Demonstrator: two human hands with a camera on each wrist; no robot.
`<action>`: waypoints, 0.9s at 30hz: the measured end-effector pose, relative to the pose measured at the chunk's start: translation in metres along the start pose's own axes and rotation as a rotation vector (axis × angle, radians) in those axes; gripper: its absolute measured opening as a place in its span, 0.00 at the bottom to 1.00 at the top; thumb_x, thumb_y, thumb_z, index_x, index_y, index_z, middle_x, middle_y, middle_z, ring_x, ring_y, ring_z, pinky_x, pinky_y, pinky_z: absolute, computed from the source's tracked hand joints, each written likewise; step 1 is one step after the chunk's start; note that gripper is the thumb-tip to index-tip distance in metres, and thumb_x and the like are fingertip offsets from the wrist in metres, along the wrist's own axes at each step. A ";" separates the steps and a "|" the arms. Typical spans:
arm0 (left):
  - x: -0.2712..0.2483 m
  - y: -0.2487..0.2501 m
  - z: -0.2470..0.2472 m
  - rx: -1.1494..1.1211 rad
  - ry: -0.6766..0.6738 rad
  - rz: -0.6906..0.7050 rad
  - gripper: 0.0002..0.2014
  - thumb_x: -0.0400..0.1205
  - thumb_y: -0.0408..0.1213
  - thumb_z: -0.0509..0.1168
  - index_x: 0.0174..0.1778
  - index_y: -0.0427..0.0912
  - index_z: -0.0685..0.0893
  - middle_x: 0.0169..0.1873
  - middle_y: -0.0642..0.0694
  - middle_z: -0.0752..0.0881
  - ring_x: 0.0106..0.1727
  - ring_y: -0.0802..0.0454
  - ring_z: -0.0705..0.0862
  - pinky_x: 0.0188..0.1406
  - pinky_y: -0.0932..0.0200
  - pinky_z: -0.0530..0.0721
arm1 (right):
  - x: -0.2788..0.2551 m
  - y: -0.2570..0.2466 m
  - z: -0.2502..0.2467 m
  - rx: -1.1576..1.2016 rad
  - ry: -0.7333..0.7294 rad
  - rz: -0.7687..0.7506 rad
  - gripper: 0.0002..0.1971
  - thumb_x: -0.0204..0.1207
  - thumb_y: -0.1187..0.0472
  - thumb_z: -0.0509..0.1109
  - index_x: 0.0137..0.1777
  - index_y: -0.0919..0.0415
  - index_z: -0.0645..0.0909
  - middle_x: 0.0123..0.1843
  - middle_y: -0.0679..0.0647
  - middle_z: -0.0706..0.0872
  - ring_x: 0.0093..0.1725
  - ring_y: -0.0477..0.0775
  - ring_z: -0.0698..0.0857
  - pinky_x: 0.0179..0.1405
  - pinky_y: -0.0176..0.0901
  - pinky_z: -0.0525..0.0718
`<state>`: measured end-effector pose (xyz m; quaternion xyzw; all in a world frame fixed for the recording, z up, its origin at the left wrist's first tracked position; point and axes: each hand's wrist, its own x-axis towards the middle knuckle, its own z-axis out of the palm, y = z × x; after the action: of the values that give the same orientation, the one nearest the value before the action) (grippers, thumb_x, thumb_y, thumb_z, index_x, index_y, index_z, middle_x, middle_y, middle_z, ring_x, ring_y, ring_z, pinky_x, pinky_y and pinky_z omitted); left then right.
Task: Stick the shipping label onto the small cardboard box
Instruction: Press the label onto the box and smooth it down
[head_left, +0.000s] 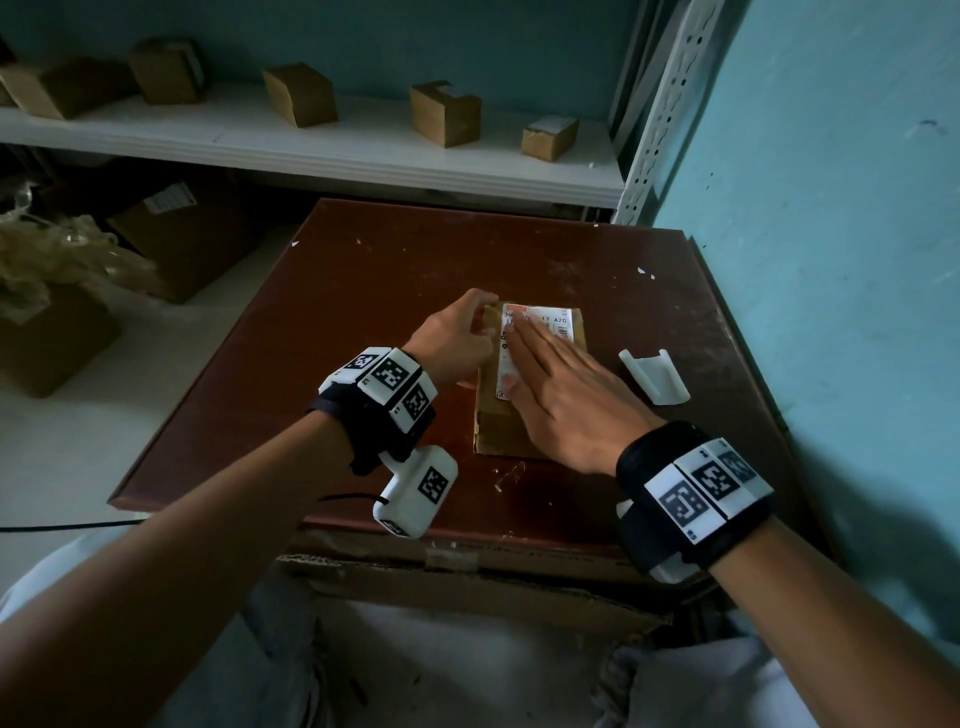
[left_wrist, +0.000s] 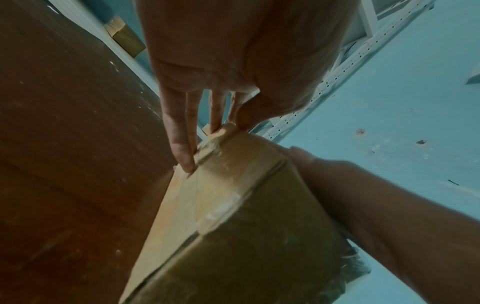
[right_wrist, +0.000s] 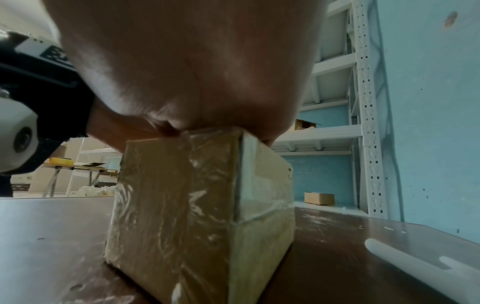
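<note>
A small taped cardboard box stands in the middle of the dark red table. The white shipping label lies on the box's top face. My right hand lies flat on the label, fingers straight and pressing down; in the right wrist view the palm covers the top of the box. My left hand steadies the far left side of the box. Its straight fingers lie against the side of the box, and the thumb touches the top corner.
A curled white backing strip lies on the table right of the box, also seen as the strip. A white shelf behind holds several small boxes. The teal wall stands close on the right. Cartons sit on the floor to the left.
</note>
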<state>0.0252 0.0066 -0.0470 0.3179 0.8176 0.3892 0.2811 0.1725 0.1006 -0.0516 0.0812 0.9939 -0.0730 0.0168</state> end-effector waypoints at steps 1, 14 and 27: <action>0.000 0.000 0.000 0.003 -0.002 -0.002 0.22 0.86 0.35 0.57 0.75 0.55 0.67 0.59 0.44 0.80 0.48 0.47 0.87 0.41 0.50 0.91 | 0.002 0.000 0.001 0.000 0.002 -0.002 0.31 0.88 0.45 0.38 0.86 0.60 0.39 0.87 0.54 0.38 0.85 0.46 0.35 0.82 0.41 0.35; -0.001 0.003 0.000 0.010 -0.011 0.004 0.22 0.85 0.34 0.59 0.74 0.52 0.68 0.60 0.42 0.81 0.46 0.46 0.89 0.36 0.55 0.90 | 0.036 0.003 0.001 0.042 -0.001 0.076 0.29 0.88 0.48 0.38 0.86 0.57 0.40 0.87 0.52 0.39 0.85 0.46 0.39 0.84 0.44 0.42; 0.000 0.004 0.001 0.017 -0.015 -0.007 0.22 0.86 0.34 0.57 0.77 0.51 0.65 0.65 0.42 0.79 0.49 0.46 0.88 0.41 0.49 0.92 | 0.044 0.028 -0.002 0.033 -0.042 0.164 0.30 0.88 0.45 0.36 0.86 0.57 0.38 0.87 0.50 0.37 0.85 0.44 0.38 0.85 0.45 0.41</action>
<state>0.0269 0.0093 -0.0445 0.3201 0.8200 0.3788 0.2858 0.1338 0.1350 -0.0553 0.1610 0.9820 -0.0896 0.0421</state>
